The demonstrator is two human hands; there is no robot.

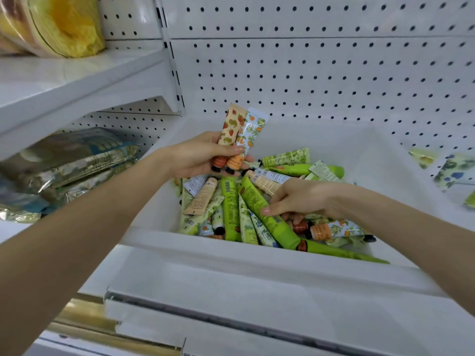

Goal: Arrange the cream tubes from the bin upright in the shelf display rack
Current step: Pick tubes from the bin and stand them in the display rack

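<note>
A white bin (205,244) on the shelf holds a heap of cream tubes (232,209), mostly green, some peach or white with fruit prints. My left hand (198,156) grips two tubes caps down above the bin's left side: a peach strawberry tube (231,124) and a white orange-print tube (253,127). My right hand (300,199) reaches into the heap on the right, fingers curled down onto a long green tube (259,206) and around a small tube beneath; what it grips is hidden. An orange-capped tube (331,231) lies by its wrist.
White pegboard (321,73) backs the shelf. More printed tubes (449,173) stand at the right edge. Foil packets (69,160) are stacked on the lower left shelf, and a yellow bag (64,24) sits on the upper left shelf. A gold rail (84,317) runs below.
</note>
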